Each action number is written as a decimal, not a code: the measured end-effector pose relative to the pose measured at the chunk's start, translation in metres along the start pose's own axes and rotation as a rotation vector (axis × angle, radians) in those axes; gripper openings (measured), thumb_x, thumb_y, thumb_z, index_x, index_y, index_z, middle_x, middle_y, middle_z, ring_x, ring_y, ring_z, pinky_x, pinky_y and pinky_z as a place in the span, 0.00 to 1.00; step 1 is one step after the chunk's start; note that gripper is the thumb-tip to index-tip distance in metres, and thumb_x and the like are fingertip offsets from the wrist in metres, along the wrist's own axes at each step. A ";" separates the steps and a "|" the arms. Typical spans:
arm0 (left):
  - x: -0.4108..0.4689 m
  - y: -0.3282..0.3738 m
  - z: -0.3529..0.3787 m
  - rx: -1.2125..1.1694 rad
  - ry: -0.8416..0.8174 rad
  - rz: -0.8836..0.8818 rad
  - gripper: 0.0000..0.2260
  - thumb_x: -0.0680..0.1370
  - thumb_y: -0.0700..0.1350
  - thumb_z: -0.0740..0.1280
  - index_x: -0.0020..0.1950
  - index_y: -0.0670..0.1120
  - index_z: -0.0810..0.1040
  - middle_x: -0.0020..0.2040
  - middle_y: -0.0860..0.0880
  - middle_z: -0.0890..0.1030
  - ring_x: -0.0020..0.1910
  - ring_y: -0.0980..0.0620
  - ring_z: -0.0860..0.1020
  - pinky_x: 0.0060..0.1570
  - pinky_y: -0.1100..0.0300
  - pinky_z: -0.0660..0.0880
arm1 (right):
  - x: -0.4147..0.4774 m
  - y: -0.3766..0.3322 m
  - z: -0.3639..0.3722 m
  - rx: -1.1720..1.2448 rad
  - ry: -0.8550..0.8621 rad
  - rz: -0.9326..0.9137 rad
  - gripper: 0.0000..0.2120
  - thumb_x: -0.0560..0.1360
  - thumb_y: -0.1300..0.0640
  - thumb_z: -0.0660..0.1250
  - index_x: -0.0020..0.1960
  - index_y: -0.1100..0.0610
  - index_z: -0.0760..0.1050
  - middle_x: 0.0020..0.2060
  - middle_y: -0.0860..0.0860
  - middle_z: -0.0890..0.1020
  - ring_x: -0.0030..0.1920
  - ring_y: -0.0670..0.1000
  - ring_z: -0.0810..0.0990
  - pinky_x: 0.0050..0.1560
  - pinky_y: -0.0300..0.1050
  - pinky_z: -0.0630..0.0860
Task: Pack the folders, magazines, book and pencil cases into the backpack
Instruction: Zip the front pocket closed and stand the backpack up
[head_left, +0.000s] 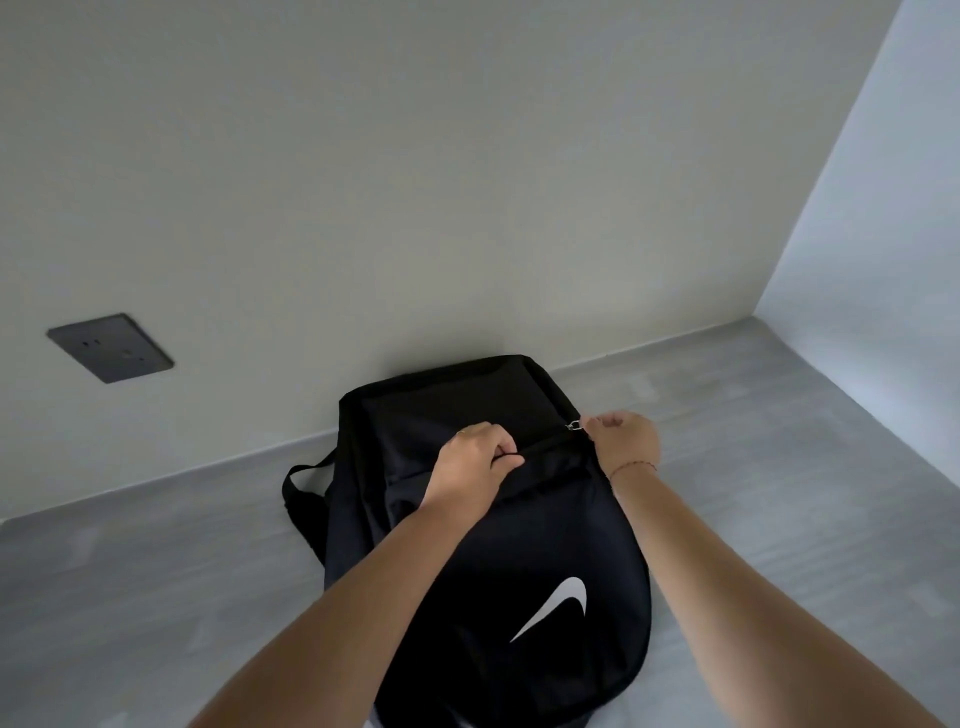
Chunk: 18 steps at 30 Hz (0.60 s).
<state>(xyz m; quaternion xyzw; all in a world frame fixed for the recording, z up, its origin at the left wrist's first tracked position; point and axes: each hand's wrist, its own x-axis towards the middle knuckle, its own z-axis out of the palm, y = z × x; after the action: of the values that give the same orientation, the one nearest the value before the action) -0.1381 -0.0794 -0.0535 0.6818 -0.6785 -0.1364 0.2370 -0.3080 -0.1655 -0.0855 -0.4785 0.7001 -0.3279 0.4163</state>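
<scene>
We see a black backpack (483, 545) lying on a grey floor (779, 519), with its far end touching the pale wall (415, 182). It has a white swoosh mark on the near part. One strap (301, 483) sticks out on the left side. Our left hand (475, 457) is closed on the black cloth right by the zip line, near the middle of the bag, and it holds the cloth tight. Our right hand (621, 441) is at the right end of that zip line. Its fingers are pinched together beside the small silver zip pull (574, 426), and we think they are holding it, though the pinch itself is hard to see. A thin bracelet sits on the right wrist. We cannot see any folders, magazines, book or pencil cases here, so we cannot tell if they are inside the bag or somewhere out of sight. We also cannot tell for sure whether the zip is being opened or shut. We think the step in hand is working the zip. For the next move, the left hand should keep the cloth flat and tight while the right hand slides the pull along the line, slowly, so the cloth does not get caught. A dark wall socket (110, 347) sits far off to the left.
</scene>
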 end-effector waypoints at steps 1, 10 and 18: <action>-0.001 0.000 -0.003 -0.016 0.000 -0.014 0.05 0.75 0.47 0.69 0.45 0.45 0.79 0.40 0.55 0.75 0.42 0.58 0.72 0.43 0.67 0.69 | -0.002 -0.001 0.002 -0.026 0.011 0.001 0.10 0.74 0.54 0.66 0.49 0.60 0.80 0.41 0.53 0.81 0.47 0.54 0.80 0.45 0.42 0.71; -0.061 -0.081 -0.066 -0.314 0.283 -0.523 0.04 0.78 0.47 0.64 0.48 0.48 0.77 0.45 0.54 0.79 0.45 0.55 0.76 0.46 0.62 0.69 | -0.102 -0.012 0.022 -0.052 -0.105 -0.405 0.08 0.73 0.55 0.68 0.50 0.55 0.78 0.47 0.48 0.79 0.46 0.46 0.78 0.51 0.39 0.75; -0.123 -0.118 -0.063 -0.347 0.155 -0.652 0.03 0.77 0.45 0.66 0.43 0.51 0.76 0.38 0.57 0.77 0.41 0.54 0.76 0.34 0.66 0.67 | -0.219 -0.005 0.111 -0.461 -0.459 -0.562 0.18 0.69 0.40 0.68 0.50 0.52 0.76 0.43 0.45 0.75 0.47 0.47 0.76 0.48 0.42 0.75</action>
<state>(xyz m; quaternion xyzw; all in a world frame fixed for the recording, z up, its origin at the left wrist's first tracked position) -0.0098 0.0471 -0.0767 0.8199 -0.3726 -0.2657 0.3439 -0.1632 0.0324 -0.0711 -0.7918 0.4867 -0.1485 0.3380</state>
